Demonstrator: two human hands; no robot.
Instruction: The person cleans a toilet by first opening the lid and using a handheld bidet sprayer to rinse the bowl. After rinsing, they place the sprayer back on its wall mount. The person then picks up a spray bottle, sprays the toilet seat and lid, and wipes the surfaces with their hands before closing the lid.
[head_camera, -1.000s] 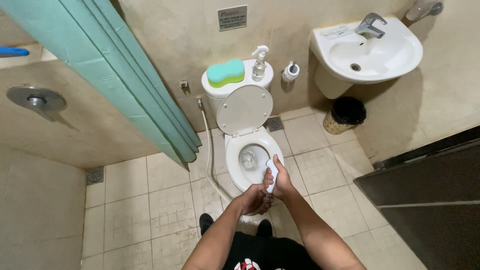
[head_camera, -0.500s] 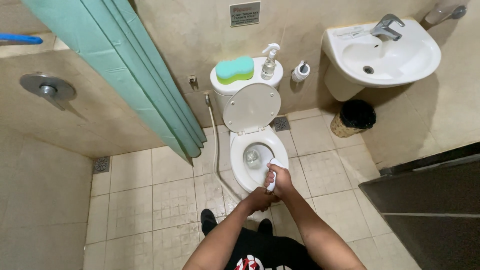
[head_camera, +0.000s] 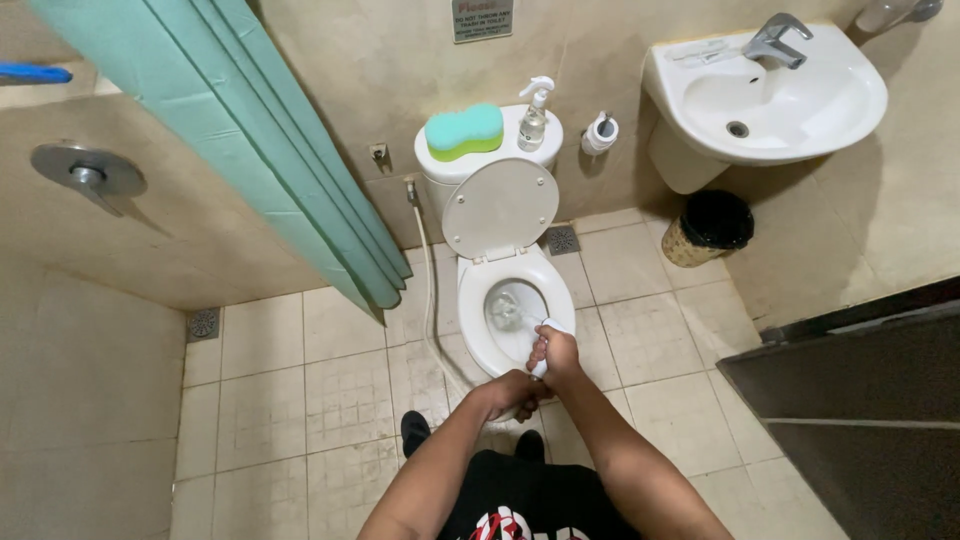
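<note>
One head camera looks steeply down, facing the wall at 12 o'clock; the toilet seems fairly near below.

Relative to the toilet bowl: the white brush handle at its front rim is mostly covered by the right hand, and the brush head inside the bowl is a blur, its bristles not resolved. The left hand just in front of the rim hides its own fingers, so any grasp is not readable. Up and left of the bowl the teal curtain is cut by the top edge; up and right, the wall fitting above the sink is cropped likewise.
</note>
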